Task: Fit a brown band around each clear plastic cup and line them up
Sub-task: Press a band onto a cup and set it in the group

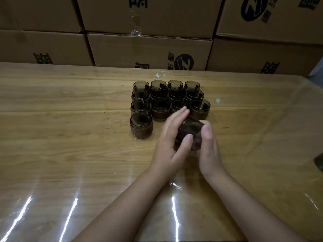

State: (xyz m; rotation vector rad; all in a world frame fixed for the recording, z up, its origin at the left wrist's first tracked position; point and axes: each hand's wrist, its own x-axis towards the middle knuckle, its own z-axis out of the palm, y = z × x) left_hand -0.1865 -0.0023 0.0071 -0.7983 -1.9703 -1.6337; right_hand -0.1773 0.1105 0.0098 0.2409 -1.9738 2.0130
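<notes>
Bare forearms (pixel 139 198): stretched over glossy wooden surface (pixel 70 154).
Left grip (pixel 172 137): clamped on smoky clear plastic cup (pixel 191 127), thumb in front.
Right grip (pixel 208 147): clamped on the opposite side.
Cup: tilted, off the surface, between both grips; brown band (pixel 183 139) blurred, seating unclear.
Risk: nudging the rows of banded cups (pixel 158 109) just beyond the left grip.

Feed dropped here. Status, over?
Left hand, right hand grip one tilted cup. Thirteen banded cups in rows. Nothing in the way.
</notes>
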